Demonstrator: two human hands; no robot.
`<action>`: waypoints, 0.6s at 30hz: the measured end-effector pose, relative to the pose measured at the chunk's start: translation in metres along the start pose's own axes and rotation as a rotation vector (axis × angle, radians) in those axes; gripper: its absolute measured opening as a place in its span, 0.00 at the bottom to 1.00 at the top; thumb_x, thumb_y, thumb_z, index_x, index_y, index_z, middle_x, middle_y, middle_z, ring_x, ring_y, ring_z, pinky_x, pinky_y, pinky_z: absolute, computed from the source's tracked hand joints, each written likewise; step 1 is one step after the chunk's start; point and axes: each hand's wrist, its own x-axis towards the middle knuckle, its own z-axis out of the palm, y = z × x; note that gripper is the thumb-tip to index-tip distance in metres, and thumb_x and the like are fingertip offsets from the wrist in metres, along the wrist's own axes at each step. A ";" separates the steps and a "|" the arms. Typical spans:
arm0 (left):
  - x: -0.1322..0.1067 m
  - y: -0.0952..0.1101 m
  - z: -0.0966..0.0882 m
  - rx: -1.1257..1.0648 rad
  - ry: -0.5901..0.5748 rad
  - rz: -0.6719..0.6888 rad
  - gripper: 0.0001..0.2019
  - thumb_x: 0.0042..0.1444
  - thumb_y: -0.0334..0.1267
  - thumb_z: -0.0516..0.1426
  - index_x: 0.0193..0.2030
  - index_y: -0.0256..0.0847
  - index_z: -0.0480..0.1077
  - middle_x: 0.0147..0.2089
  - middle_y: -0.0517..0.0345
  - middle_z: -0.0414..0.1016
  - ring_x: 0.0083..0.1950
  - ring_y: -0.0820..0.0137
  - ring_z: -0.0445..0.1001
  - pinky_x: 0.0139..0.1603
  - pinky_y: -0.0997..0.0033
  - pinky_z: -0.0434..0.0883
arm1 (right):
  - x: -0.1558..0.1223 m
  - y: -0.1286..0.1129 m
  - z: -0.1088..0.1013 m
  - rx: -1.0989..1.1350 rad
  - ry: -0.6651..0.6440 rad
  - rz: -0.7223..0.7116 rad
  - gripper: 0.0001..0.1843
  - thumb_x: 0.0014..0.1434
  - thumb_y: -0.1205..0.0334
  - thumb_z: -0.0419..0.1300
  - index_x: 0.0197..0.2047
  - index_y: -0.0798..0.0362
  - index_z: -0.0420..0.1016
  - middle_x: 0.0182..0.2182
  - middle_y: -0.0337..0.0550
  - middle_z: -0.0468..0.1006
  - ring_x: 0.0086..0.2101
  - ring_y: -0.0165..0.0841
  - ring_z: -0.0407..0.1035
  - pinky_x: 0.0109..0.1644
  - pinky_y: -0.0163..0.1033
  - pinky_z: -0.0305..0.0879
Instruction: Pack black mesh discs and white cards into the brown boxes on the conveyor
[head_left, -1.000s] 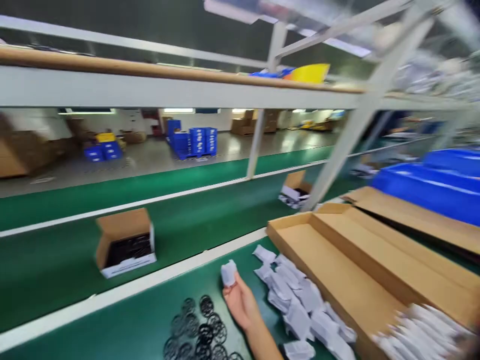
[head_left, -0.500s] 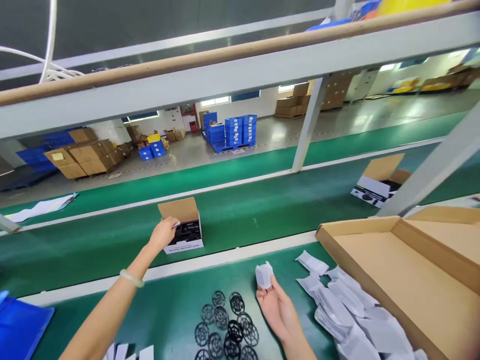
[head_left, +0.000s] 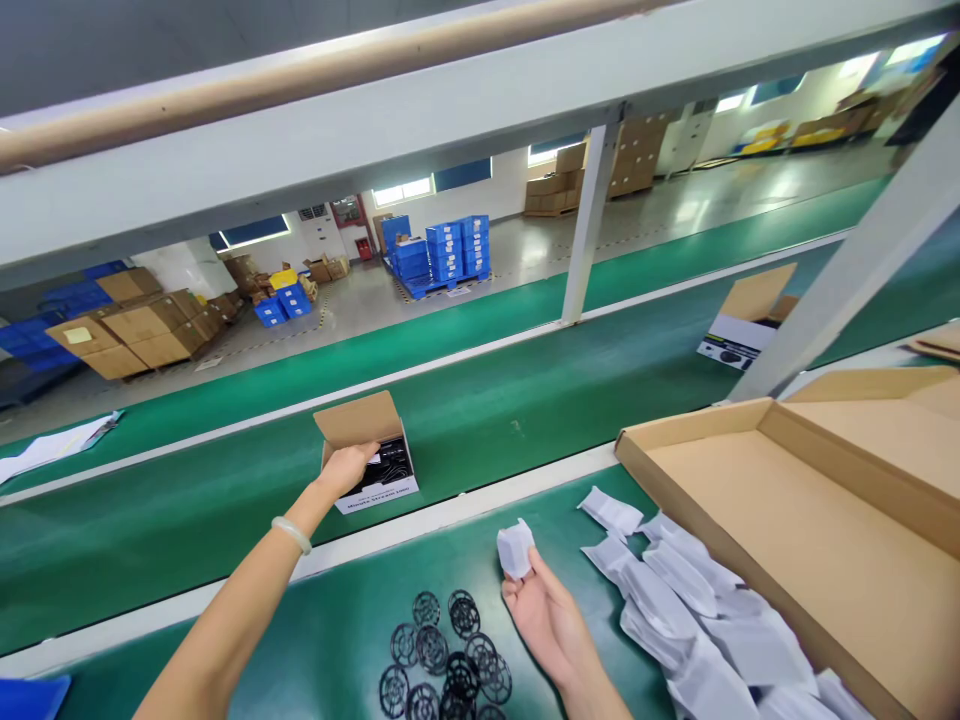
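- far left: corner of a blue bin on my side of the line, papers on the strip beyond the belt.
- left hand: arm stretched over the white rail, pale bracelet on the wrist. fingers are at the mouth of the open box, bent over its left side. a white sliver shows by the fingertips; can't tell if i'm gripping it or just touching.
- box: on the green belt, flap up at the back, black parts inside.
- my read: the step in hand is at this box, something being set or adjusted in it. can't tell which.
- black discs: loose cluster on the near bench, some overlapping, between my arms. neither hand on them.
- right hand: thumb and fingers closed round one white packet, held up in front of the palm, well apart from the box.
- next move, as i judge it: calls for left fingers clear of the opening, flap left upright, and a light pinch on the packet so the wrap doesn't crush.
- right of that hand: heap of white packets, just beside the cardboard tray.
- farther along the belt: second open box, partly behind the slanted post. out of reach from here, i'd say.
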 end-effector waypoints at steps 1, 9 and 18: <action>0.002 0.001 -0.001 -0.017 -0.002 -0.013 0.23 0.56 0.21 0.48 0.57 0.39 0.65 0.54 0.46 0.73 0.53 0.57 0.72 0.52 0.61 0.69 | 0.000 0.000 0.000 0.005 -0.004 0.000 0.19 0.46 0.60 0.74 0.40 0.50 0.76 0.37 0.38 0.76 0.31 0.29 0.67 0.27 0.30 0.65; 0.011 0.031 0.004 -0.236 -0.013 0.039 0.17 0.64 0.40 0.48 0.56 0.40 0.68 0.61 0.48 0.68 0.63 0.60 0.63 0.62 0.61 0.62 | 0.001 0.002 0.000 -0.014 0.013 0.008 0.19 0.44 0.62 0.75 0.39 0.52 0.75 0.35 0.39 0.76 0.29 0.29 0.67 0.27 0.31 0.67; -0.007 0.074 0.006 -0.428 0.039 0.115 0.31 0.65 0.52 0.43 0.68 0.34 0.50 0.71 0.46 0.46 0.72 0.60 0.41 0.69 0.52 0.46 | 0.024 -0.023 0.051 -0.345 -0.083 -0.247 0.24 0.44 0.54 0.75 0.42 0.53 0.75 0.39 0.42 0.76 0.35 0.32 0.69 0.31 0.30 0.67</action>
